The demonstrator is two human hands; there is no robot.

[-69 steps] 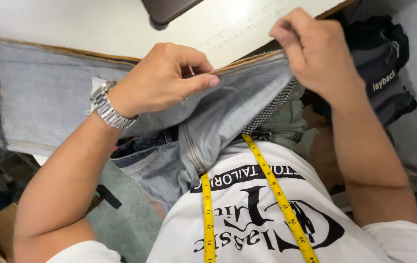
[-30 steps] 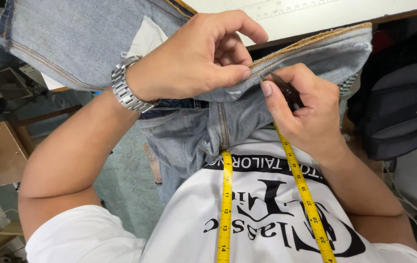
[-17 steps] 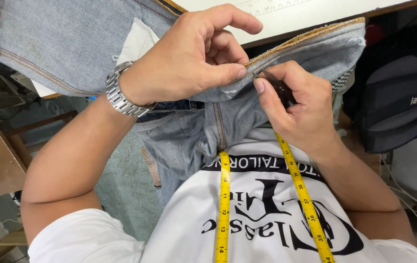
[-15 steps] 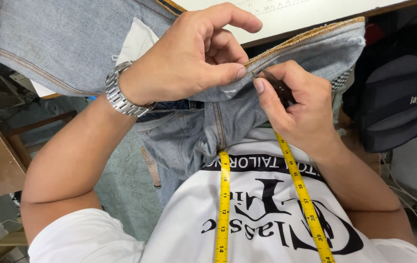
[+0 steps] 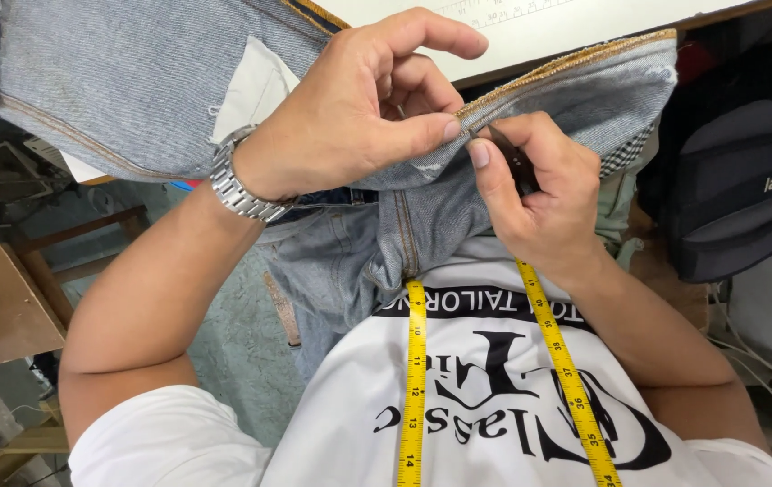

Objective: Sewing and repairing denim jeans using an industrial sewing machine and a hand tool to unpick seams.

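two strands of yellow tape measure (image 5: 414, 361) hang below the jeans (image 5: 133, 90), a dark backpack (image 5: 737, 198) to their right, while the left hand (image 5: 350, 117) pinches their orange-stitched edge and the right hand (image 5: 530, 194), just beside it, grips a small dark tool (image 5: 516, 162) against that edge.

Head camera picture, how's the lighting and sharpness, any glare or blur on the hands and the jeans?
Head view: light is even and soft, the left hand, right hand and jeans sharp, stitching crisp; the white table top is bright, nearly washed out; the wristwatch shows small glints; the dark backpack sits in shade; no motion blur visible.
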